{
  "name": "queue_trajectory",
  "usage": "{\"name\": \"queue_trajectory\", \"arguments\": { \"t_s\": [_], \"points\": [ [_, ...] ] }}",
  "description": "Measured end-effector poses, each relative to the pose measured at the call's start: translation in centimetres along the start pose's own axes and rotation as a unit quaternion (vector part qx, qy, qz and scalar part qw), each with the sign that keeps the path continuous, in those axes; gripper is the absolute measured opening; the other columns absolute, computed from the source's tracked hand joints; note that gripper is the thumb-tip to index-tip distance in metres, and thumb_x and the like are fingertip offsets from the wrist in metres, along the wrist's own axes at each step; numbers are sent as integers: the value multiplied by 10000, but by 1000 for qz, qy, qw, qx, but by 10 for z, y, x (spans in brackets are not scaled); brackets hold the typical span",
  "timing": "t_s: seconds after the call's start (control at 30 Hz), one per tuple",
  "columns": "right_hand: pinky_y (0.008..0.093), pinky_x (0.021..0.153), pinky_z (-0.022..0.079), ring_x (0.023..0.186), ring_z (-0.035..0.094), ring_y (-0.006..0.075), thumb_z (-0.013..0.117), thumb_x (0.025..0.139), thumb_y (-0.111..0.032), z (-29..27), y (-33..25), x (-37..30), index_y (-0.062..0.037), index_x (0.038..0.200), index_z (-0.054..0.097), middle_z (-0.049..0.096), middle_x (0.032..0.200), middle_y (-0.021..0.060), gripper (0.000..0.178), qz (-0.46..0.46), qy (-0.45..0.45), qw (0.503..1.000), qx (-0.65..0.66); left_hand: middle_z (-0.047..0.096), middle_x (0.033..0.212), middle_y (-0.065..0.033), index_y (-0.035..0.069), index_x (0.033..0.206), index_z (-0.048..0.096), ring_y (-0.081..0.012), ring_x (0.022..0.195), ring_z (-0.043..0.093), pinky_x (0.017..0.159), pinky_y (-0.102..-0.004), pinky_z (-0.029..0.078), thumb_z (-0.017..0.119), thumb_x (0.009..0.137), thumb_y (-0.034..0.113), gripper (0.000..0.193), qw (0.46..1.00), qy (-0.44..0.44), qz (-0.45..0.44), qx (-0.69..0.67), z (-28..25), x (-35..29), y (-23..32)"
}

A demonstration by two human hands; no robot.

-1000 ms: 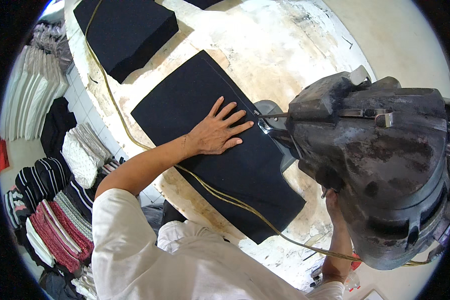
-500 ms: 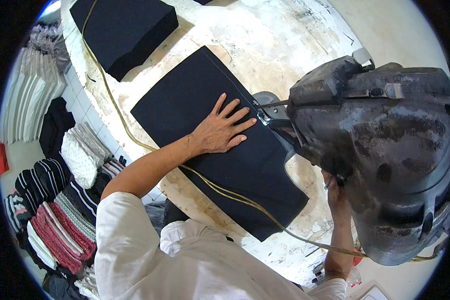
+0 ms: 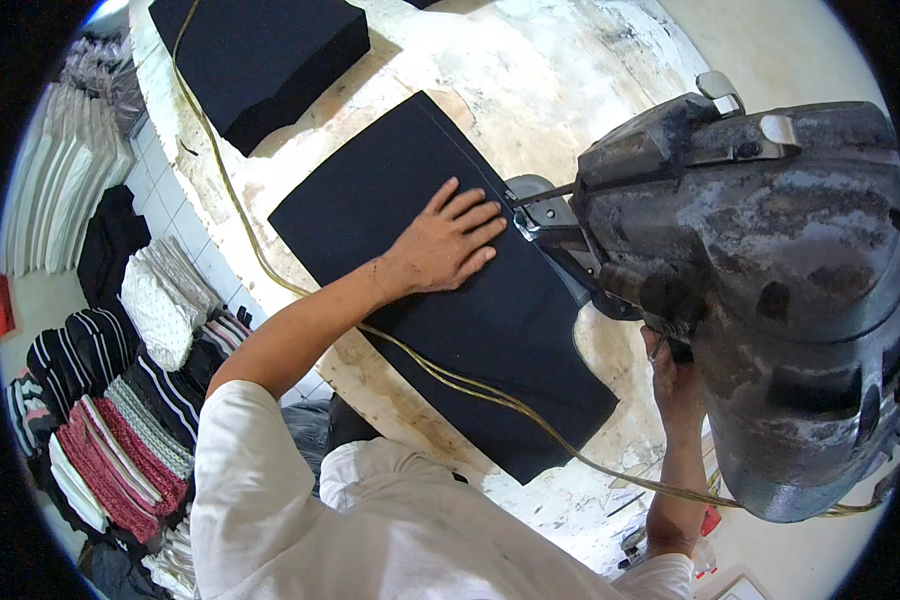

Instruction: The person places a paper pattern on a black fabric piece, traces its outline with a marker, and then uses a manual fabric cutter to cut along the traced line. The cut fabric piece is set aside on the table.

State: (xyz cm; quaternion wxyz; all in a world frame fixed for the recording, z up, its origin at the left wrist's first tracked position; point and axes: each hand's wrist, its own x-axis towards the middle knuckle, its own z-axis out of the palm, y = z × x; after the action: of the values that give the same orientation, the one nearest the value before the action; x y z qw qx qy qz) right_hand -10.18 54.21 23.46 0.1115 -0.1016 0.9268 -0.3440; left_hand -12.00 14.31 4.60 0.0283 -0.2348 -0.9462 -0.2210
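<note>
A black fabric stack (image 3: 470, 340) with a pale line along its right edge lies slantwise on the table. My left hand (image 3: 445, 245) rests palm down on it, fingers extended and a little apart, close to the cutter's foot. A large worn grey fabric cutting machine (image 3: 770, 270) stands at the right. Its metal front guard (image 3: 525, 220) meets the marked edge of the cloth. My right hand (image 3: 675, 385) is closed around the machine's handle, low on its near side; the motor housing hides part of the fingers.
Another thick black fabric stack (image 3: 270, 70) sits at the table's far left. A yellowish cable (image 3: 440, 375) crosses the table and the black cloth to the machine. Folded garments (image 3: 120, 450) and white stacks (image 3: 65, 190) lie left of the worn table (image 3: 530, 70).
The cutting machine has moved a little forward along the cloth's right edge and turned slightly. My left hand stays on the cloth, its fingers drawn somewhat closer together.
</note>
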Motion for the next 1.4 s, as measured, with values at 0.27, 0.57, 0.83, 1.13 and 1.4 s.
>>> {"name": "queue_trajectory", "arguments": {
  "t_s": [0.27,0.57,0.83,1.13,1.4],
  "points": [
    [380,1087,538,1308,721,292,652,1141,-242,2,26,6,69,1410,644,753,1387,177,412,-64,25,996,-56,531,1644,-109,208,1582,598,-355,1564,419,1361,-651,141,520,1131,458,522,999,19,3,49,-6,8,-15],
    [411,1073,540,1269,732,312,682,1130,-352,15,9,15,37,1368,683,785,1309,169,455,-7,54,998,-44,534,1650,-113,189,1587,600,-342,1567,433,1371,-620,170,543,1129,429,521,1000,25,6,17,-7,7,-25],
    [402,1072,531,1239,729,299,737,1095,-393,13,-28,30,7,1360,696,788,1296,152,481,-72,38,993,-81,524,1671,-108,160,1582,604,-326,1600,407,1382,-584,179,541,1134,389,507,1000,19,0,18,-7,6,-30],
    [396,1062,528,1206,720,288,774,1071,-383,10,-52,34,-5,1366,687,775,1315,142,487,-93,18,993,-63,542,1648,-131,147,1540,644,-324,1602,406,1385,-563,186,547,1129,373,479,998,46,-23,26,-13,4,-43],
    [393,1048,527,1179,712,284,800,1051,-378,28,-51,49,-13,1385,664,755,1340,137,513,-130,77,987,-53,553,1638,-132,138,1539,642,-325,1596,417,1384,-561,189,542,1132,368,478,998,53,-21,18,-12,4,-41]
  ]
}}
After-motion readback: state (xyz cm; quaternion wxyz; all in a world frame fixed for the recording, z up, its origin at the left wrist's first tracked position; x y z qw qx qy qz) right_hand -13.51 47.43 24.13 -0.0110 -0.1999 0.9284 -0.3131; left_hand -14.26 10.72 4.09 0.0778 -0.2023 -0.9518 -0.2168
